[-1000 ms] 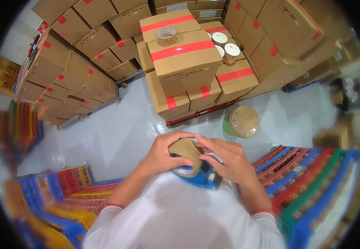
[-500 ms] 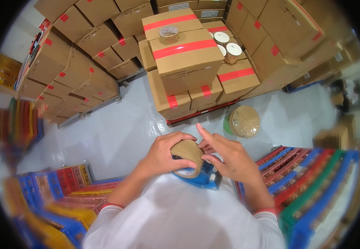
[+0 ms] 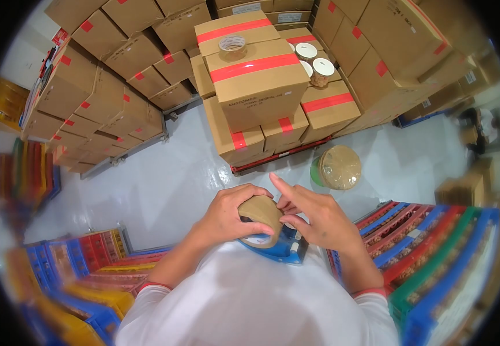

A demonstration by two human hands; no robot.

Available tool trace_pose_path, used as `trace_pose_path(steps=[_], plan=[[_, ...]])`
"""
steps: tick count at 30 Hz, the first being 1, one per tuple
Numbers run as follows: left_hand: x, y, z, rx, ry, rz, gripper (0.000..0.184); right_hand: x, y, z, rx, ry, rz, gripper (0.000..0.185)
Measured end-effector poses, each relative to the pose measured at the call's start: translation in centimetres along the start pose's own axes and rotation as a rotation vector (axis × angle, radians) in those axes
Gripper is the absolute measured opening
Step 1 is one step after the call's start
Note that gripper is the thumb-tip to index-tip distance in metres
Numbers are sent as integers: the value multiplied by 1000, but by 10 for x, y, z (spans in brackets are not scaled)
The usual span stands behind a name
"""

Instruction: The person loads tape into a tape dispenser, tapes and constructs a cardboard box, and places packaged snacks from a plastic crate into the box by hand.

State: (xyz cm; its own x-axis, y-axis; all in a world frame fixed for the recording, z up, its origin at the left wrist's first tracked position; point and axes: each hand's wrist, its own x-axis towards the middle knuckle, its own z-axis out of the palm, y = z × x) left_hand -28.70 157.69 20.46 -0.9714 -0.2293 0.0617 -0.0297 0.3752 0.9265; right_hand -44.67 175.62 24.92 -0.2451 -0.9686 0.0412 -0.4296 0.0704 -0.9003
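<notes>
A wide roll of brown tape (image 3: 260, 212) sits on a blue tape dispenser (image 3: 282, 249) close to my chest. My left hand (image 3: 228, 213) is wrapped round the roll's left side, thumb at its lower edge and fingers over its top. At the roll's right side is my right hand (image 3: 313, 216), its index finger stretched up and the thumb and other fingers bent in near the tape's surface. Whether those fingertips pinch the tape is too small to tell.
Taped cartons (image 3: 261, 98) stand on a red-edged pallet ahead, with a clear tape roll (image 3: 232, 47) and white-lidded jars (image 3: 322, 67) on them. A round tape-covered container (image 3: 340, 167) is on the floor. Crates (image 3: 429, 248) flank me; a person (image 3: 486, 127) is far right.
My right index finger has lifted and straightened away from the roll since a second ago. My left hand keeps its hold on the tape roll.
</notes>
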Motion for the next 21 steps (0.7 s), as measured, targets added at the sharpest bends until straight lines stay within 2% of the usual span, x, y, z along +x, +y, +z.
trace_pose_path(steps=[4, 14, 16, 17, 19, 20, 21], plan=[[1, -4, -2, -34, 5, 9, 66, 4, -5, -4, 142, 20, 52, 91], [4, -8, -2, -50, 21, 14, 64, 3, 1, 0, 71, 50, -41, 89], [5, -7, -2, -44, 20, 14, 63, 5, 1, 0, 170, 152, 40, 74], [6, -7, -3, -39, 17, 14, 63, 6, 5, -1, 170, 151, 40, 74], [6, -8, -1, -37, 23, 17, 62, 7, 18, -3, -43, 188, -99, 51], [6, -9, -1, -36, 27, 20, 61, 9, 17, -5, -43, 189, -98, 51], [7, -8, -1, -36, 24, 20, 61, 12, 15, -6, -109, 167, -142, 40]])
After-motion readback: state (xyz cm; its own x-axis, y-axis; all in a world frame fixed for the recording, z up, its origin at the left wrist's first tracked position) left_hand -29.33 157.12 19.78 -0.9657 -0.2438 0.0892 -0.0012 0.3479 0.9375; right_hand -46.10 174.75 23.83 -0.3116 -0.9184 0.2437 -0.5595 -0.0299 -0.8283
